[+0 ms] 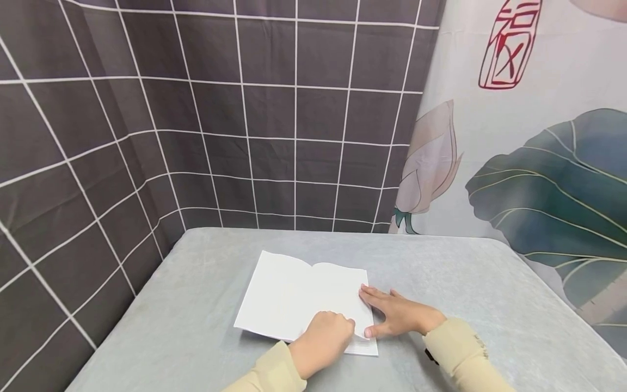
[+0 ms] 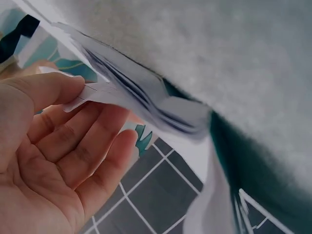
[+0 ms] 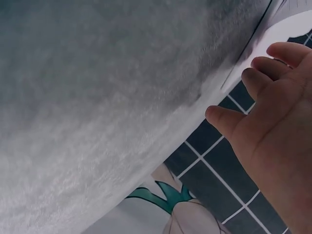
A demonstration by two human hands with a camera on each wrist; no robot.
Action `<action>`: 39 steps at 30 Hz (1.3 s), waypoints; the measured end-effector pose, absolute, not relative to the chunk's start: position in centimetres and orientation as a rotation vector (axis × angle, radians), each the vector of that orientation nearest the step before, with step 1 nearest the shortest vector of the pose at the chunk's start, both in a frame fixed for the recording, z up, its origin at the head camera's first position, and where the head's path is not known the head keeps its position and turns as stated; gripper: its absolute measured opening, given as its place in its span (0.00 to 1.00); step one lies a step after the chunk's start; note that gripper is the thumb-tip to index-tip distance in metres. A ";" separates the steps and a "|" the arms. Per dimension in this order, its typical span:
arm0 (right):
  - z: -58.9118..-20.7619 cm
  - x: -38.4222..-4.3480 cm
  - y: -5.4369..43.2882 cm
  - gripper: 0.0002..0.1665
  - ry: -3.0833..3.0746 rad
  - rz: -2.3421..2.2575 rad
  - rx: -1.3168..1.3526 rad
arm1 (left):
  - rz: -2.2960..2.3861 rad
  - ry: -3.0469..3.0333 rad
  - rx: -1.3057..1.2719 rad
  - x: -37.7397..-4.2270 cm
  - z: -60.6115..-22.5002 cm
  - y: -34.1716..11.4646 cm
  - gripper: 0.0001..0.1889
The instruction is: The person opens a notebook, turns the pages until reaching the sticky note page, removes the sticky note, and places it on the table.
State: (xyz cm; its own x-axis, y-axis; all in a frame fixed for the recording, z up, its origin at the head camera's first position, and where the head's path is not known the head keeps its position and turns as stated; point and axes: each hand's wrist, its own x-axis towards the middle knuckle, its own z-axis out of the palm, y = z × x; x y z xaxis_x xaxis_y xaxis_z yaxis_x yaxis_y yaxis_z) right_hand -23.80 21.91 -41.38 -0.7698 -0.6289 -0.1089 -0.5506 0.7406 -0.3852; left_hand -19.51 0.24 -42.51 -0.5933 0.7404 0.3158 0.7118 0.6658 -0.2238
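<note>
An open book [image 1: 281,291] with white pages lies near the middle of the table. My left hand [image 1: 323,338] is at the lower edge of its right side. In the left wrist view, the thumb and fingers of that hand pinch a page [image 2: 95,92], lifted away from the stack of pages beside it. My right hand [image 1: 399,313] lies at the book's right edge with its fingers spread, the fingertips at the page's margin. The right wrist view shows its fingers extended and holding nothing. Any print on the pages is too faint to read.
The book and hands are on a table covered in grey cloth [image 1: 196,305]. A dark curtain with white grid lines [image 1: 266,109] hangs behind and to the left. At the right hangs a pale cloth [image 1: 455,218] with lotus leaves and a red seal.
</note>
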 end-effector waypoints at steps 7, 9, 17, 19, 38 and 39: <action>-40.9 -23.9 22.2 0.53 2.696 -0.557 -0.851 | -0.301 -2.647 -1.067 -20.0 -41.8 -0.5 0.09; -40.8 -23.9 22.2 0.53 2.703 -0.558 -0.841 | -0.395 -2.631 -1.030 -20.3 -41.7 -0.8 0.10; -41.0 -23.9 22.3 0.57 2.686 -0.554 -0.759 | -0.960 -2.594 -0.879 -21.2 -41.4 -2.4 0.05; -41.1 -23.9 22.4 0.58 2.684 -0.553 -0.753 | -1.138 -2.600 -0.816 -21.6 -41.3 -2.9 0.04; -41.4 -23.8 22.0 0.61 2.719 -0.497 -0.827 | -2.115 -2.506 -0.243 -24.1 -39.7 -8.7 0.27; -41.4 -23.8 22.0 0.61 2.720 -0.497 -0.826 | -2.133 -2.494 -0.220 -24.2 -39.6 -9.1 0.26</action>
State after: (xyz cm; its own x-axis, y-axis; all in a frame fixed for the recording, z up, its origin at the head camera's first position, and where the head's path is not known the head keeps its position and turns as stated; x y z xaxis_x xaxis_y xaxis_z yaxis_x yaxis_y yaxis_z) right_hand -23.77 22.05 -41.37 -0.8065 -0.5740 -0.1414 -0.4870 0.7807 -0.3915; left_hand -24.18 -9.08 -39.63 -0.9803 0.1960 -0.0249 0.0058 0.1545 0.9880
